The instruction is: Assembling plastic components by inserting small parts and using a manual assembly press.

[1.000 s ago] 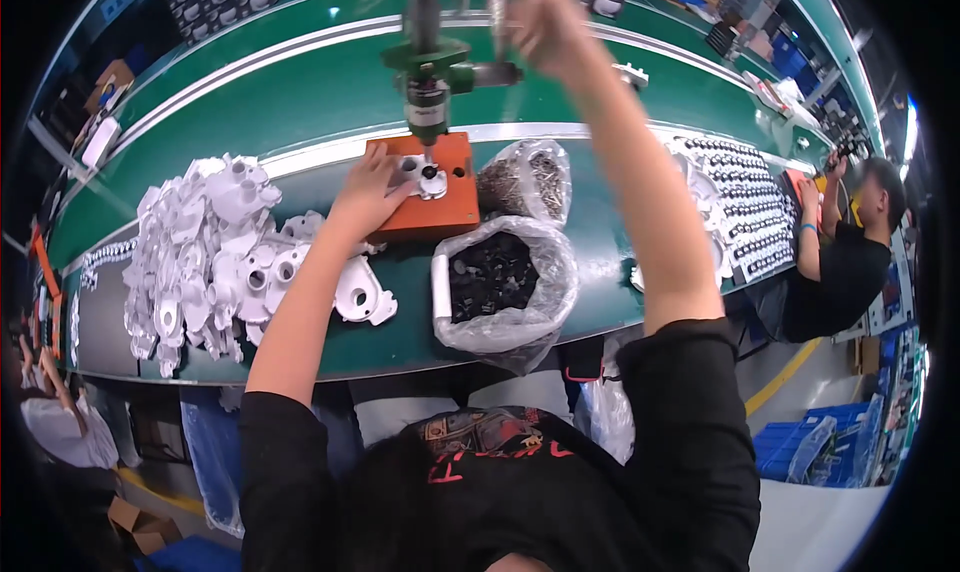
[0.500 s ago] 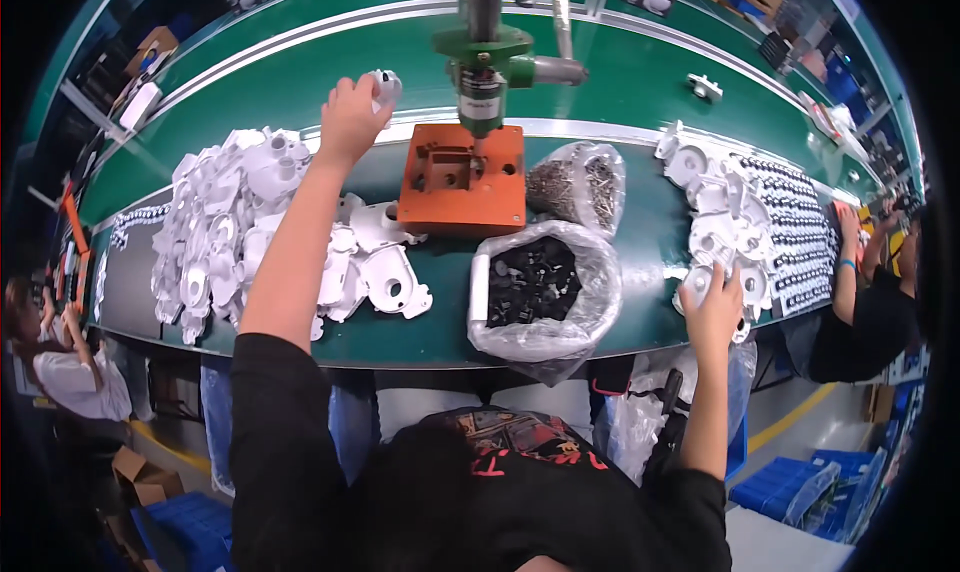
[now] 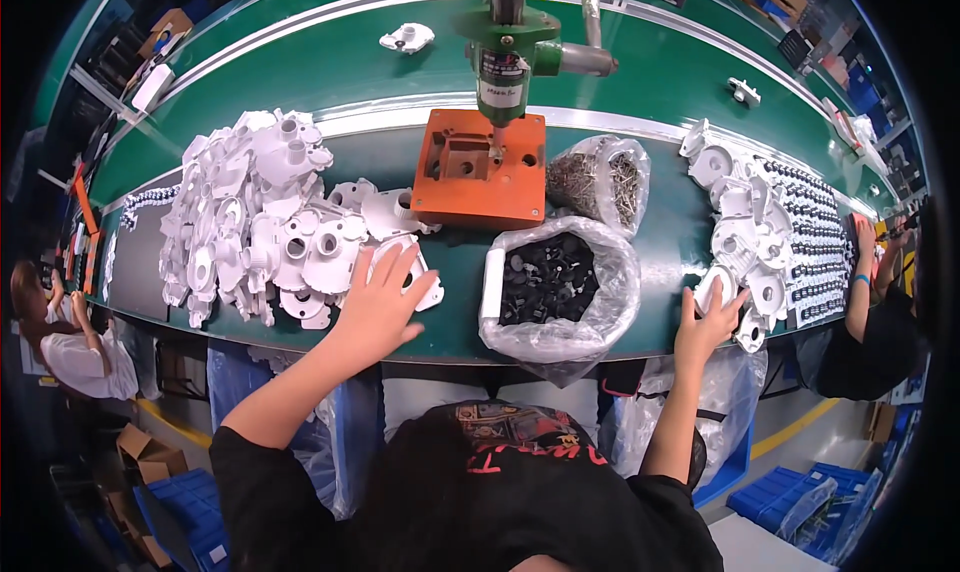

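Note:
My left hand [image 3: 380, 307] has its fingers spread over a white plastic housing [image 3: 423, 284] at the near right edge of a large heap of white plastic housings [image 3: 235, 227]. It touches or hovers just above that piece; which one I cannot tell. At the right, my right hand [image 3: 708, 324] has its thumb and fingers around a white round-ended plastic part [image 3: 714, 288], at the near end of a smaller pile of white parts [image 3: 735, 227]. Between the hands stands an orange fixture block [image 3: 455, 197] under a green press [image 3: 502, 67].
A clear bag of black plastic pieces [image 3: 545, 277] sits before the fixture, a bag of screws [image 3: 600, 187] behind it. White parts [image 3: 407, 38] [image 3: 743, 92] lie on the green conveyor [image 3: 330, 67]. Rows of small black-and-white pieces [image 3: 812, 232] lie far right, beside a co-worker's arm [image 3: 860, 282].
My left hand has come down from the conveyor to the heap's near edge, letting go of a white part, which lies on the conveyor. My right hand stays at the right pile.

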{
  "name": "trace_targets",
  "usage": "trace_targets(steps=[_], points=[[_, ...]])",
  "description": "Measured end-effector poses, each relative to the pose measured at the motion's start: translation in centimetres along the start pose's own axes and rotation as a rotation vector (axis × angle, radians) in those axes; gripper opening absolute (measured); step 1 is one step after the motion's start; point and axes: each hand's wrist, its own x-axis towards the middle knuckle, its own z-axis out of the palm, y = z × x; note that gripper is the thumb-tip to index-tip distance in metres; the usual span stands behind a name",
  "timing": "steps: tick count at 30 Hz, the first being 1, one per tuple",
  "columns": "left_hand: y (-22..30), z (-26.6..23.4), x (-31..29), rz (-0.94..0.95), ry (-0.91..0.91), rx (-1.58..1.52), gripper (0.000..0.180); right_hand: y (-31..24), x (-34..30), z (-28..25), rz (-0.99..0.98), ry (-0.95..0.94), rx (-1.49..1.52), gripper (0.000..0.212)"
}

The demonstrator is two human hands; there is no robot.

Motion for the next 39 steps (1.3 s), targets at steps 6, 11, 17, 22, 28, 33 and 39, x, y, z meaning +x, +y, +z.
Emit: trace_targets(steps=[6, 11, 17, 22, 28, 33, 39], points=[[-1.7, 0.3, -0.9, -0.025, 0.208, -0.154, 0.037, 0.8, -0.1, -1.5, -0.163, 0.271, 0.278, 0.029], [-1.0, 0.9, 0.0, -0.194, 0.523, -0.674, 0.028, 1.1, -0.4, -3.2, 0.137, 0.146, 0.749, 0.029], [2.0, 1.1, 4.4, -0.048, 0.687, -2.090, 0.015, -8.7, -1.1, -6.1, 0.349, -0.736, 1.944, 0.034], [6.1, -0.8, 6.8, 0.352, 0.641, -2.098, 0.019, -16.8, -3.4, -8.7, 0.561, -1.391, 1.853, 0.040], [6.3, -0.3, 6.0, 0.233, 0.639, -1.683, 0.018, -18.8, -5.4, -7.4, 0.716, -1.337, 1.731, 0.038], [5.1, -1.8, 5.0, 0.353, 0.659, -1.234, 0.023, -18.5, -5.5, -6.7, 0.765, -1.450, 1.758, 0.031], [5.0, -1.2, 5.8, 0.438, 0.731, -0.973, 0.025, -19.9, -7.2, -6.9, 0.786, -1.475, 1.707, 0.027]])
